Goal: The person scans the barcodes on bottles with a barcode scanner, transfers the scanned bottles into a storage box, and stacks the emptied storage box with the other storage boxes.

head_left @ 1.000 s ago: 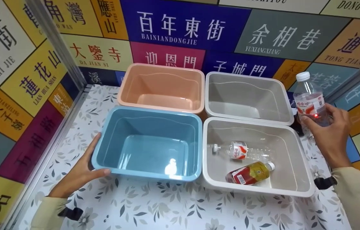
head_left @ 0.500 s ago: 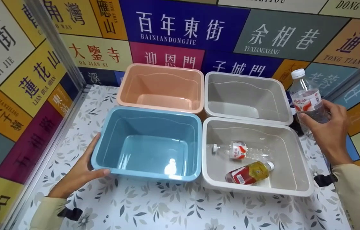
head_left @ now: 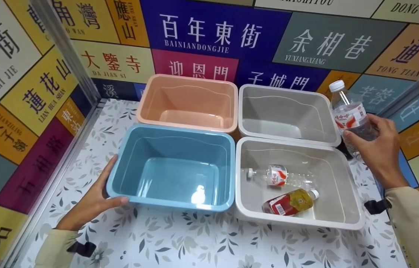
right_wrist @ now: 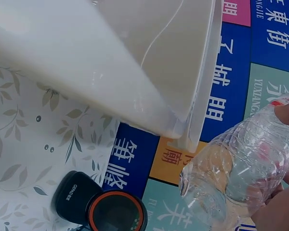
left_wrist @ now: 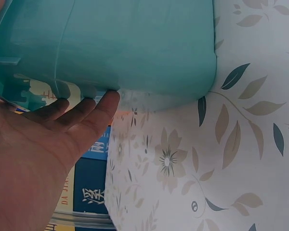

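Note:
In the head view my right hand (head_left: 382,154) grips a clear plastic bottle (head_left: 351,116) with a white cap and a red-and-white label. It holds the bottle up, tilted slightly left, by the right edge of the back grey bin (head_left: 337,137). The right wrist view shows the bottle's ribbed lower part (right_wrist: 231,166) between thumb and fingers. My left hand (head_left: 92,203) rests against the left side of the blue bin (head_left: 172,207), fingers and thumb spread at its corner. The left wrist view has the fingertips (left_wrist: 111,98) on the bin's outer wall.
Inside the front light-grey bin (head_left: 298,220) lie another clear bottle (head_left: 278,175) and a red-and-yellow-labelled bottle (head_left: 291,201). A peach bin (head_left: 190,80) stands behind the blue one. A black device with an orange ring (right_wrist: 118,211) lies beyond the grey bins. Sign-printed walls enclose the table.
My right hand has shifted left with the clear bottle, which now leans further left and overlaps the back grey bin's edge. The left hand and the bins stay put.

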A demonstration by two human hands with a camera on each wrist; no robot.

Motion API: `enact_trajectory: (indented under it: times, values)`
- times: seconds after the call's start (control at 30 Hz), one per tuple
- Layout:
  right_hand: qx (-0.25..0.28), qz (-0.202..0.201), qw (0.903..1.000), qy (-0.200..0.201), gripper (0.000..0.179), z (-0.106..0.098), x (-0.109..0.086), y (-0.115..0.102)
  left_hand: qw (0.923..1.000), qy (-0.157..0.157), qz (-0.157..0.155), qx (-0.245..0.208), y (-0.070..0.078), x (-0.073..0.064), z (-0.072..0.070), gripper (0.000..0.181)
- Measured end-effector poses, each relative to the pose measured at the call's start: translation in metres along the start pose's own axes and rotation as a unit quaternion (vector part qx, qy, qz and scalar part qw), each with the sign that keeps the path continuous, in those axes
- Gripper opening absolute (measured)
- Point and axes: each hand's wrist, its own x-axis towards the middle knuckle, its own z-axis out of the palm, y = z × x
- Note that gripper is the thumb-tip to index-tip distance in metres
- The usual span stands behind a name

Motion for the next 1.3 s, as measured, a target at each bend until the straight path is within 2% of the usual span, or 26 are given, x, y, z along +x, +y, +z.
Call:
enact_trajectory:
  times: [0.2,0.43,0.63,1.3]
  values:
    - [0.001,-0.02,0.9996,-0.019,0.07,0.003,0.004,-0.002,1.0,0.001,-0.001,-0.004,0.001,-0.001,0.001,0.119]
    - [-0.016,-0.027,0.999,-0.033,0.073,0.006,0.008,-0.003,0.9999,0.001,0.001,0.015,0.002,0.0,0.001,0.118]
    - [-0.026,-0.038,0.9976,-0.051,0.073,0.007,0.011,-0.005,1.0,0.0,0.001,0.006,0.001,0.0,0.001,0.119]
    - [-0.038,-0.033,0.9921,-0.115,0.081,0.013,0.02,-0.013,0.9999,0.004,0.006,0.01,0.001,0.0,0.001,0.118]
